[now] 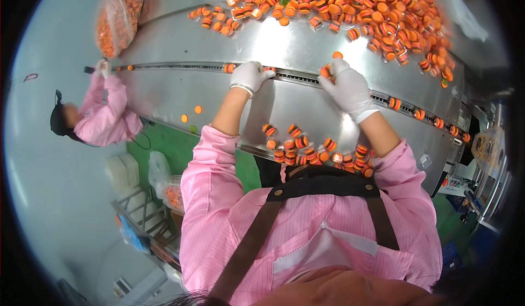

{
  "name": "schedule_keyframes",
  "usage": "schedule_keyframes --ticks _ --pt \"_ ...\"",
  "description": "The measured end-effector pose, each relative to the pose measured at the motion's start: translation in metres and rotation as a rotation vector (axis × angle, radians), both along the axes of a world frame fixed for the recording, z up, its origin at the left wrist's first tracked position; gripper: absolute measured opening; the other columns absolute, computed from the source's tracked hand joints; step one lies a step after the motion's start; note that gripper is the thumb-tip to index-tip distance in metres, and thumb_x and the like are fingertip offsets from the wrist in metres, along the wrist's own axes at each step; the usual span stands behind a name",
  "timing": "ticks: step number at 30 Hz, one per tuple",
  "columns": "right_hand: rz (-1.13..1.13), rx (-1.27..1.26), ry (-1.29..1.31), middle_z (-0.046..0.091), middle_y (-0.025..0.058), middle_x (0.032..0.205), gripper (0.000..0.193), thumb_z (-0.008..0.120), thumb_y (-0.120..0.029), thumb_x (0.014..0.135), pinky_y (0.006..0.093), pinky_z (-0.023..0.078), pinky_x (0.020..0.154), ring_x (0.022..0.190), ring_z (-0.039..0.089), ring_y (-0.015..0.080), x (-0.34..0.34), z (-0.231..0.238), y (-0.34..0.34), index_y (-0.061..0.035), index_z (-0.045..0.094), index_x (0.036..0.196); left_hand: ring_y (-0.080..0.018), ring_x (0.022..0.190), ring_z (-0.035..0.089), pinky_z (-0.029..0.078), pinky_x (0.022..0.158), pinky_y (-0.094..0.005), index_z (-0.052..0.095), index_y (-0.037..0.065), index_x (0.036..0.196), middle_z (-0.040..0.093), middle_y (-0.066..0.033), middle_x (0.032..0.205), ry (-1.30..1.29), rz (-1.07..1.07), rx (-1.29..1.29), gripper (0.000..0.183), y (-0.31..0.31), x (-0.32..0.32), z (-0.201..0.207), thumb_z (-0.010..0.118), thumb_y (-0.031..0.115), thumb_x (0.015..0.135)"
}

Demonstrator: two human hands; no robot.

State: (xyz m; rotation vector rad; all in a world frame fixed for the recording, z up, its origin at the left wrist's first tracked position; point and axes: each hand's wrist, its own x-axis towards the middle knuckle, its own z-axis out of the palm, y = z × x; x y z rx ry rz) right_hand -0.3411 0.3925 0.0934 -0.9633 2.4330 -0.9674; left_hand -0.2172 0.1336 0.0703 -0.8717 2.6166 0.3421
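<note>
A narrow conveyor channel point(298, 77) with dark links crosses the steel table. My left hand point(247, 78), in a white glove, rests over the channel with fingers curled and pinched at a small orange layered candy point(269, 69), partly hidden by the fingertips. One more layered candy point(229, 68) sits in the channel just left of that hand. My right hand point(350, 90), also gloved, is closed on a burger-shaped candy point(326, 72) beside the channel. A loose candy point(337, 55) lies just beyond its fingers. Several candies point(419, 113) stand spaced along the channel to the right.
A large heap of orange candies point(350, 5) covers the table's far side. Nearer me, more wrapped candies point(306, 154) lie along the front edge. At far left, a co-worker in pink point(109, 112) reaches to the channel's end, near a filled clear bag point(121, 19).
</note>
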Motion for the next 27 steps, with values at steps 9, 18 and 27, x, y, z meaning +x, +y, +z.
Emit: schedule_keyframes --ticks 9,18,27 --pt "0.24 0.221 0.236 0.062 0.014 0.085 0.038 0.064 -0.043 0.084 0.0426 0.05 0.071 0.08 0.063 0.0309 0.001 -0.025 0.007 -0.005 0.061 0.09 -0.0345 0.076 0.065 0.049 0.071 -0.0433 0.069 0.003 0.079 0.068 -0.018 0.081 -0.131 -0.158 0.06 0.05 0.006 -0.01 0.007 0.066 0.053 0.081" --pt "0.171 0.327 0.491 0.063 0.0093 0.085 0.027 0.06 -0.033 0.087 0.0382 0.052 0.07 0.081 0.062 0.0264 -0.01 -0.045 0.079 -0.0067 0.063 0.086 -0.0326 0.09 0.066 0.05 0.079 -0.0421 0.067 0.008 0.102 0.069 -0.0156 0.092 0.069 -0.352 -0.037 0.046 0.035 -0.094 0.041 0.064 0.05 0.083" --pt "0.037 0.476 0.467 0.056 0.0142 0.1 0.016 0.059 -0.009 0.076 0.0365 0.055 0.076 0.097 0.057 0.0282 -0.023 -0.055 0.114 -0.0027 0.059 0.091 -0.0318 0.096 0.066 0.052 0.08 -0.0423 0.054 0.007 0.116 0.068 -0.0146 0.103 0.132 -0.324 -0.163 0.062 0.063 -0.173 0.01 0.067 0.054 0.079"
